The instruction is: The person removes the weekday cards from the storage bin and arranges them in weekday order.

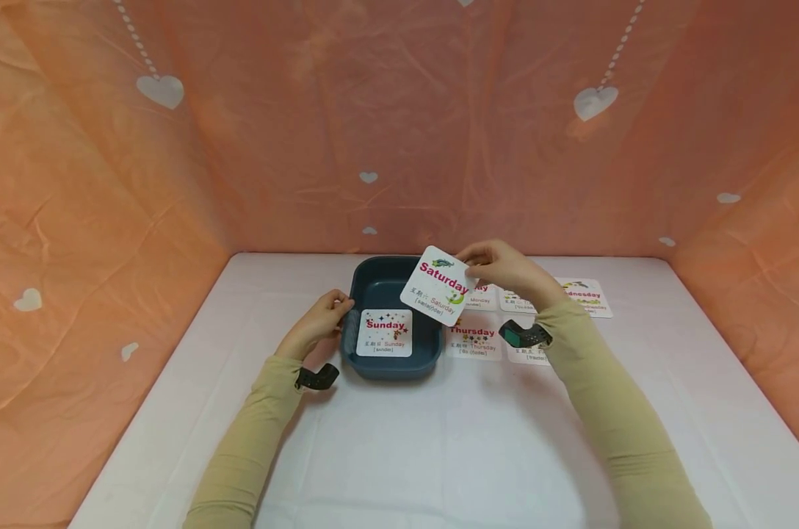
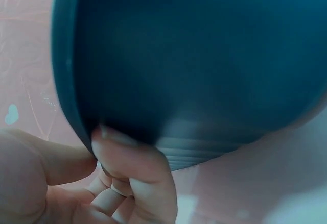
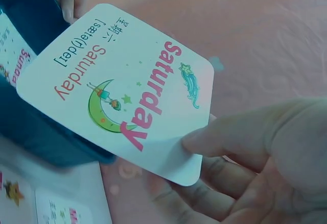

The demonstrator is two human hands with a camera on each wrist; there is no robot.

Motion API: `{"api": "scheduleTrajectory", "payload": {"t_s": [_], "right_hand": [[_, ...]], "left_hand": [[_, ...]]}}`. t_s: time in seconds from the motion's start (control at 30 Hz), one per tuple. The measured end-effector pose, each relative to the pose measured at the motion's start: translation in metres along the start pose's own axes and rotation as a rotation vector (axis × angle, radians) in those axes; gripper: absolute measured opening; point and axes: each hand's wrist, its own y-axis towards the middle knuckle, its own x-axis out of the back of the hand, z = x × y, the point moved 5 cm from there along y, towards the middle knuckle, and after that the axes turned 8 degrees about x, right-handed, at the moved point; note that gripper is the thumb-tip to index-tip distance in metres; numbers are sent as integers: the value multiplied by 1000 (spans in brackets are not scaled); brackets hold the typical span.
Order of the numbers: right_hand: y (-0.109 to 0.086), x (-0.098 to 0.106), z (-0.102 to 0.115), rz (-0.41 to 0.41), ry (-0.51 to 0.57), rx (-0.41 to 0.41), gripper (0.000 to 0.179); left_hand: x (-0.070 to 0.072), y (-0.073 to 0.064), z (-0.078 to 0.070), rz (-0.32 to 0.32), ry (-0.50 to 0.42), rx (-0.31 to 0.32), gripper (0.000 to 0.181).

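A dark blue plastic tray (image 1: 378,285) sits on the table, with a Sunday card (image 1: 385,334) lying inside it near the front. At the tray's left side my left hand (image 1: 320,319) pinches the rim; in the left wrist view its thumb and bent index finger (image 2: 138,160) grip the wall. My right hand (image 1: 508,270) holds a white Saturday card (image 3: 127,86) by one corner, thumb on its printed face. The card is tilted in the air over the tray's right edge. It hides part of the tray and of the cards behind.
Right of the tray, several day cards lie in two rows, among them a Thursday card (image 1: 474,339) and a Wednesday card (image 1: 586,297). My right forearm partly covers them. A white cloth covers the table (image 1: 399,448), and orange curtains (image 1: 413,132) with white hearts surround it.
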Motion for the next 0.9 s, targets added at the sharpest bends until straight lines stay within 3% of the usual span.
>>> {"api": "scheduleTrajectory", "payload": {"t_s": [0.4,0.9], "right_hand": [[-51,45,-32,-88,-62,-74,36],[-110,86,-80,-106,-97,-121,37]], "left_hand": [[-1,-1,-1,0,-18,-24,18],[3,1,2,-7,3,-6,24]]}}
